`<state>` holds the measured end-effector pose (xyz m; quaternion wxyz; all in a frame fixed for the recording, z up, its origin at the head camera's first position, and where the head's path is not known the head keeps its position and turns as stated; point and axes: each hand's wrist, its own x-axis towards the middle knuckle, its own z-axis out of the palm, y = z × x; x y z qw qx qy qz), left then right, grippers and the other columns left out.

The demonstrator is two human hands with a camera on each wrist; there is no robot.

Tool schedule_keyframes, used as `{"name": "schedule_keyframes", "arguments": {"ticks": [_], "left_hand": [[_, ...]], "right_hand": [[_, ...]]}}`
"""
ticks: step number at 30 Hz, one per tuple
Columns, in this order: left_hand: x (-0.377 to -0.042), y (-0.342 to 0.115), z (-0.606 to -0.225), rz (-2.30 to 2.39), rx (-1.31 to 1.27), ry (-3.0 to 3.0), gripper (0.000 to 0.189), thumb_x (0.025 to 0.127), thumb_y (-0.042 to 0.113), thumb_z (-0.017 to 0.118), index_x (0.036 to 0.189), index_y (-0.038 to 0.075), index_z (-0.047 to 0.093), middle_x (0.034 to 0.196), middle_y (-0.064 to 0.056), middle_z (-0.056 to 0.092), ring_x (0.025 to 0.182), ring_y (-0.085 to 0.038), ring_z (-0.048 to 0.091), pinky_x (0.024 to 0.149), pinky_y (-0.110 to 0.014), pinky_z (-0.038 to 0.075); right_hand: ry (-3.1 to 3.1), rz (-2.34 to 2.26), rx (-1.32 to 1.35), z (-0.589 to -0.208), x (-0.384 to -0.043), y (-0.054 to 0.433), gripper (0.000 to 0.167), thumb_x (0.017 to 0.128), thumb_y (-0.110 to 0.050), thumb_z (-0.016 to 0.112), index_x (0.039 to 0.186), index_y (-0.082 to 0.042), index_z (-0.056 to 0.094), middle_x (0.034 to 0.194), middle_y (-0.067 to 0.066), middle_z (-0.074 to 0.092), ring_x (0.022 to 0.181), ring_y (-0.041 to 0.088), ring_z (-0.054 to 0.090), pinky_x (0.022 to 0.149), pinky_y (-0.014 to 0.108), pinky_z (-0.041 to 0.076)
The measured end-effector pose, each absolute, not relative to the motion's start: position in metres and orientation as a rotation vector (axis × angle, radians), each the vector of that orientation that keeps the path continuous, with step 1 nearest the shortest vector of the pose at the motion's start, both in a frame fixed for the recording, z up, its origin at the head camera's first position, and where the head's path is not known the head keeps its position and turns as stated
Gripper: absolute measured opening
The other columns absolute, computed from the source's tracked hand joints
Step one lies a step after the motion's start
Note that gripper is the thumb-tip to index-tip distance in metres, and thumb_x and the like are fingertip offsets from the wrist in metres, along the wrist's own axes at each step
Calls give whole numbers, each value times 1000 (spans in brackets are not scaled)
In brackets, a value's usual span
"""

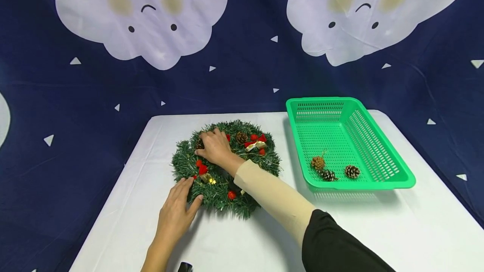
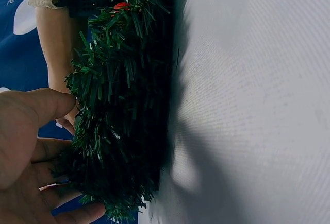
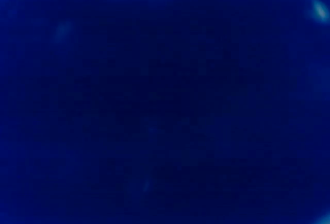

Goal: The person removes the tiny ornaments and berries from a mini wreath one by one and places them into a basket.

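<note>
A green Christmas wreath [image 1: 223, 205] with red bows, gold trim and red berries lies on the white table. At its upper left, my right hand [image 1: 216, 148] pinches a brown pine cone [image 1: 199, 144] between thumb and fingers, against the greenery. My left hand [image 1: 175, 213] touches the wreath's lower left edge with its fingers spread. In the left wrist view, that hand's thumb and fingers [image 2: 49, 105] lie along the bristly side of the wreath [image 2: 118, 100]. Another pine cone [image 1: 241, 137] sits at the wreath's top. The right wrist view is too dark to make anything out.
To the right stands a green plastic basket [image 1: 378, 186] with a golden pine cone [image 1: 318, 163] and two white-tipped pine cones [image 1: 352, 171] near its front. A dark blue curtain [image 1: 242, 83] with clouds hangs behind the table [image 1: 136, 205].
</note>
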<state>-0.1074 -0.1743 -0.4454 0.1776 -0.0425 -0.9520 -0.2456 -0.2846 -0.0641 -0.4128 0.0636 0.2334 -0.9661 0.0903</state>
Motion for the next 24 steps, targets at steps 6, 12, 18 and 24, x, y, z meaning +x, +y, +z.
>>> {"name": "schedule_keyframes", "arguments": {"ticks": [6,12,18,24], "left_hand": [[-107,-174,-445,-692,-124,-2688,58,86,30,67,135,2,51,136,-16,54,131,-33,45,100,-54,44],[-107,-174,-446,-686,-133,-2668,58,86,29,68,134,2,51,135,-17,55,130,-33,46,99,-54,44],[-107,-174,-446,-701,-121,-2685,58,86,30,67,135,3,50,136,-17,54,131,-33,45,100,-55,44],[-107,-176,-446,-704,-115,-2699,59,87,31,67,136,3,50,137,-17,53,131,-33,44,100,-56,44]], "right_hand": [[-2921,252,717,-414,-284,-64,59,85,-55,60,132,-22,53,126,-4,61,115,19,50,98,37,43],[-2885,260,719,-415,-285,-64,52,86,-52,61,129,-23,56,122,-5,63,111,18,51,93,35,43],[-2847,298,721,-415,-285,-61,46,87,-49,61,126,-24,57,121,-5,64,109,17,52,89,33,44],[-2795,416,733,-411,-283,-58,47,88,-48,61,127,-23,57,124,-5,63,111,17,52,93,34,44]]}}
